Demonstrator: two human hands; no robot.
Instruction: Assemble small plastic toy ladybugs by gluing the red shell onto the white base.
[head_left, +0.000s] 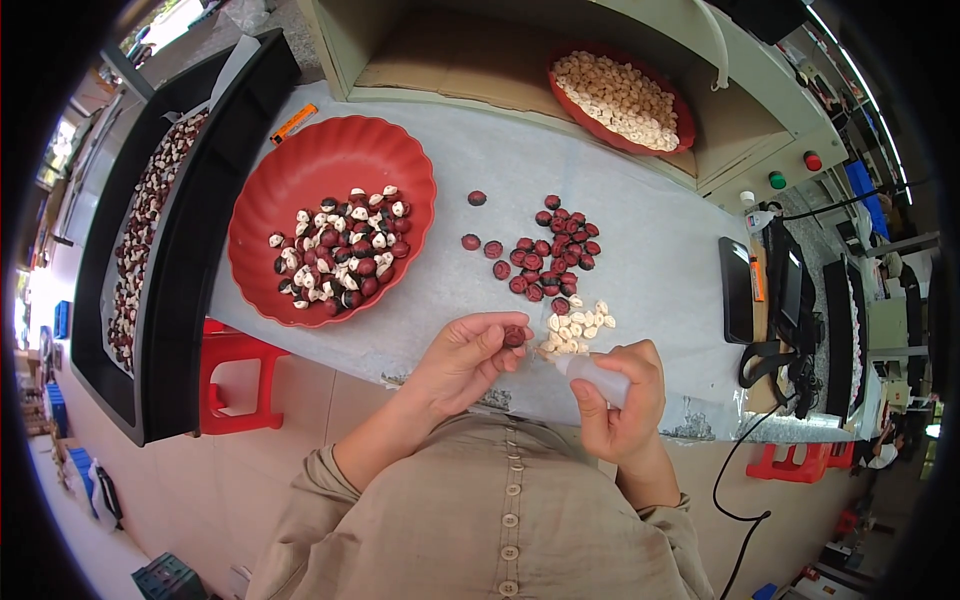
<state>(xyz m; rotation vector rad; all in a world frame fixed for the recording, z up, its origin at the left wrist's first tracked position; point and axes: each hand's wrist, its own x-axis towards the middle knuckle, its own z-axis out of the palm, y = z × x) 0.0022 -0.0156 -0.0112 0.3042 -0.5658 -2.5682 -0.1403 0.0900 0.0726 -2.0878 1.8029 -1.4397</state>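
Note:
Between the thumb and fingers of my left hand [462, 355] is a small dark red round piece [514, 336]. My right hand [628, 400] is wrapped round a translucent squeeze bottle [597, 377], its narrow tip pointing left toward that piece. Just beyond the bottle lies a small heap of cream-coloured pieces [580, 322]. Farther off is a spread of dark red and black round pieces [550, 250]. At the left a red scalloped bowl [330, 160] holds many pieces combining dark red, black and cream.
A long black tray [215, 170] of similar pieces stands at the far left. A red dish [683, 125] of cream pieces sits inside the pale cabinet [440, 60] at the back. An orange box [294, 123] lies behind the bowl. A dark phone-like slab [736, 290] and cables lie at right.

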